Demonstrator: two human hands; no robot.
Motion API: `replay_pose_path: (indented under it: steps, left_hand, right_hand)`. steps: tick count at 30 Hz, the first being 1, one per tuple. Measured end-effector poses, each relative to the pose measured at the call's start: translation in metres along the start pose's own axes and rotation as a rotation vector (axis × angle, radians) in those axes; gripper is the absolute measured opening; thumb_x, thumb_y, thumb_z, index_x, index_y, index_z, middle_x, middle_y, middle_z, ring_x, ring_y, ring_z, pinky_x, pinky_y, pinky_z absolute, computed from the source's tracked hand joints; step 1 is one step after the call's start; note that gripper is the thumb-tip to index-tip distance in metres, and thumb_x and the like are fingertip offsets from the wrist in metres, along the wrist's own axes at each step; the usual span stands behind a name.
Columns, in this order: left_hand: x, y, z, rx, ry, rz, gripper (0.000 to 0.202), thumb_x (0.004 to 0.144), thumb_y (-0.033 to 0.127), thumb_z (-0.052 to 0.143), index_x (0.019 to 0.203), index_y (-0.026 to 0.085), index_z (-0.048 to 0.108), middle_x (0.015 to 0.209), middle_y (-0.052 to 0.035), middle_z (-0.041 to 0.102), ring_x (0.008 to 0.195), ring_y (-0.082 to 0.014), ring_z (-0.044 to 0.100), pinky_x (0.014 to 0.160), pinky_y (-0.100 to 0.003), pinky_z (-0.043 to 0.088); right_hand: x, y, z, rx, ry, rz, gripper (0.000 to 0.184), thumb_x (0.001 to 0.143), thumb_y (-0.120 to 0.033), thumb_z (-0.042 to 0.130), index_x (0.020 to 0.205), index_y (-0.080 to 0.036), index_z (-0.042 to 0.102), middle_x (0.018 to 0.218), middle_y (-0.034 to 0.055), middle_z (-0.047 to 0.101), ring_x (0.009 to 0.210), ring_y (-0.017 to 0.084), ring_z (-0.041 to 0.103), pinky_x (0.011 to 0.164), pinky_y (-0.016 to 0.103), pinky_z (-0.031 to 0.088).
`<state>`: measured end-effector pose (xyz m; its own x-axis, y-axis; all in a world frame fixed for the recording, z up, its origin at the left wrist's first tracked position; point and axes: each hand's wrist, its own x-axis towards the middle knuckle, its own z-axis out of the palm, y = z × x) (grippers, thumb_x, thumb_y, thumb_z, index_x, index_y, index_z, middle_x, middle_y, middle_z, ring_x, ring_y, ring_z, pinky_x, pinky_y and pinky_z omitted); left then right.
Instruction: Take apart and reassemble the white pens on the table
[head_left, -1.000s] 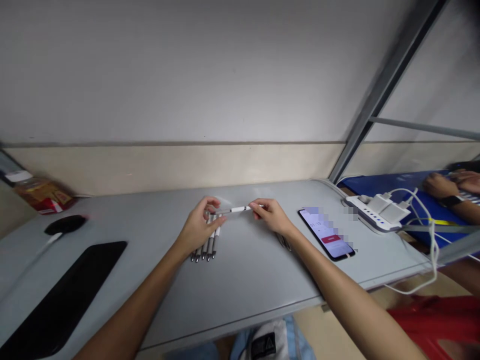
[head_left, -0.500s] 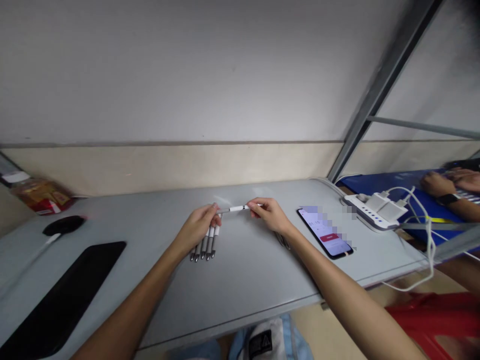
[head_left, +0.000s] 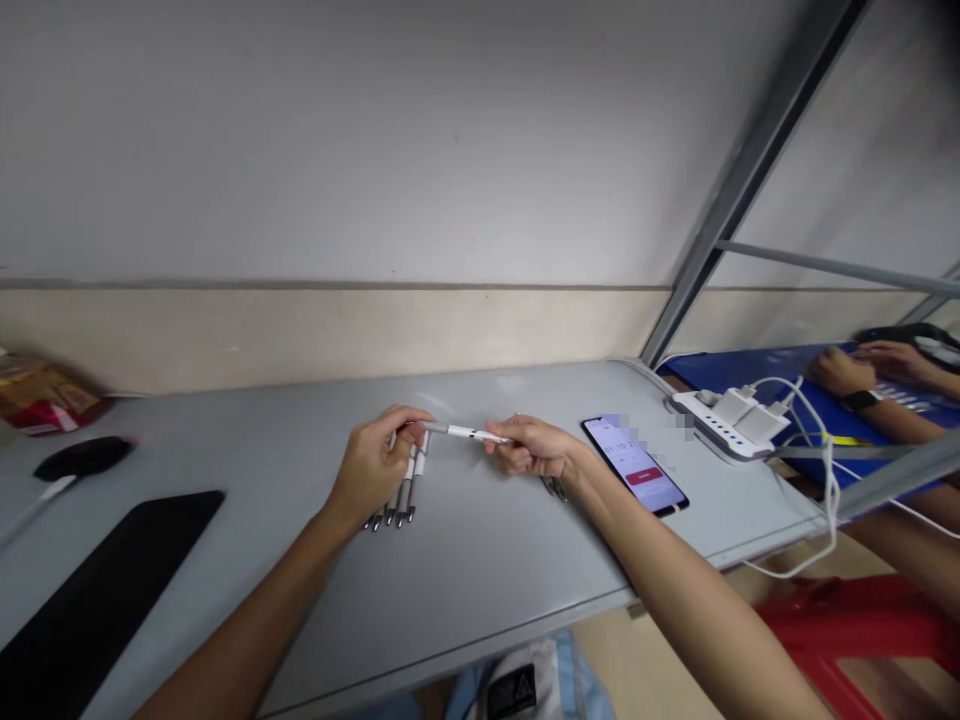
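So I counted six pens: one pen [head_left: 459, 431] up between the two hands, plus five more in a loose row of pens [head_left: 405, 492] on the grey table [head_left: 480, 560], far ends partly hidden by the left hand [head_left: 373, 455]. There was one phone [head_left: 636, 466] and one power strip [head_left: 721, 428] with two white plugs in it. Couldn't really read any writing: the phone had digits and a red button, but too blurry, and part of the screen was pixelated.

Left hand was palm down, thumb and fingers pinching the pen's grey end. Right hand [head_left: 534, 447] had the white end pinched, fingers curled in. Both forearms came in from the bottom, angled toward each other, pen nearly level.
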<state>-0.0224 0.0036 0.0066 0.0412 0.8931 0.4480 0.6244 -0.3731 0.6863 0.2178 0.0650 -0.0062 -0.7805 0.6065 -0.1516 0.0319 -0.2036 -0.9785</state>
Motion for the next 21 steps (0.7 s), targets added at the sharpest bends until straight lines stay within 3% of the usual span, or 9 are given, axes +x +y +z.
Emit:
replay_pose_path:
  steps: [2,6,9,11,14,18,21]
  left_hand:
    - [0.000,0.003,-0.001,0.016,-0.043,0.017,0.021,0.087,0.032,0.047,0.093,0.021,0.063,0.075,-0.0004,0.064,0.067,-0.0140,0.058,0.059,-0.025,0.042]
    - [-0.001,0.003,0.002,0.127,-0.202,0.078,0.020,0.090,0.033,0.044,0.086,0.021,0.060,0.072,0.0008,0.061,0.063,-0.0133,0.054,0.061,-0.026,0.039]
    - [-0.002,-0.004,0.005,0.242,-0.317,0.171,0.025,0.093,0.030,0.037,0.080,0.020,0.057,0.071,0.0005,0.059,0.065,-0.0144,0.052,0.066,-0.028,0.039]
    - [-0.002,-0.009,0.007,0.295,-0.313,0.207,0.025,0.093,0.025,0.033,0.081,0.020,0.055,0.074,-0.0006,0.057,0.067,-0.0153,0.051,0.066,-0.029,0.039]
    - [-0.002,-0.014,0.006,0.429,-0.226,0.269,0.024,0.091,0.017,0.033,0.080,0.019,0.055,0.073,-0.0027,0.053,0.069,-0.0171,0.048,0.065,-0.030,0.038]
    - [-0.003,-0.007,0.007,0.506,-0.183,0.379,0.028,0.090,0.009,0.030,0.076,0.018,0.053,0.070,-0.0040,0.053,0.070,-0.0183,0.044,0.066,-0.031,0.037]
    - [-0.003,0.002,0.009,0.461,-0.178,0.368,0.025,0.094,0.015,0.031,0.085,0.018,0.054,0.075,-0.0034,0.056,0.074,-0.0177,0.046,0.071,-0.031,0.038]
  right_hand:
    - [0.001,-0.001,0.001,-0.118,0.095,-0.068,0.037,0.087,-0.049,0.052,0.081,-0.015,0.064,0.047,-0.0075,0.033,0.044,0.008,0.027,0.047,0.023,0.025]
    - [0.001,-0.006,0.009,-0.560,0.369,-0.374,0.031,0.088,-0.044,0.053,0.081,-0.016,0.067,0.061,-0.0019,0.051,0.056,0.010,0.041,0.055,0.023,0.031]
    - [0.000,-0.007,0.017,-0.779,0.440,-0.508,0.028,0.091,-0.038,0.050,0.088,-0.018,0.068,0.077,0.0018,0.063,0.068,0.012,0.049,0.066,0.024,0.035]
    - [0.000,-0.007,0.021,-0.838,0.450,-0.486,0.031,0.093,-0.039,0.047,0.087,-0.017,0.068,0.075,0.0019,0.063,0.068,0.012,0.049,0.066,0.025,0.035]
    - [-0.002,-0.007,0.021,-0.780,0.406,-0.341,0.041,0.092,-0.047,0.044,0.080,-0.015,0.067,0.060,-0.0013,0.052,0.056,0.010,0.041,0.057,0.024,0.030]
    - [-0.004,-0.008,0.015,-0.456,0.219,-0.157,0.047,0.087,-0.055,0.049,0.075,-0.013,0.066,0.049,-0.0055,0.040,0.046,0.007,0.029,0.050,0.024,0.023]
    - [-0.004,-0.010,0.013,-0.135,0.230,-0.155,0.037,0.081,-0.050,0.062,0.074,-0.013,0.065,0.050,-0.0050,0.045,0.049,0.008,0.036,0.054,0.023,0.030]
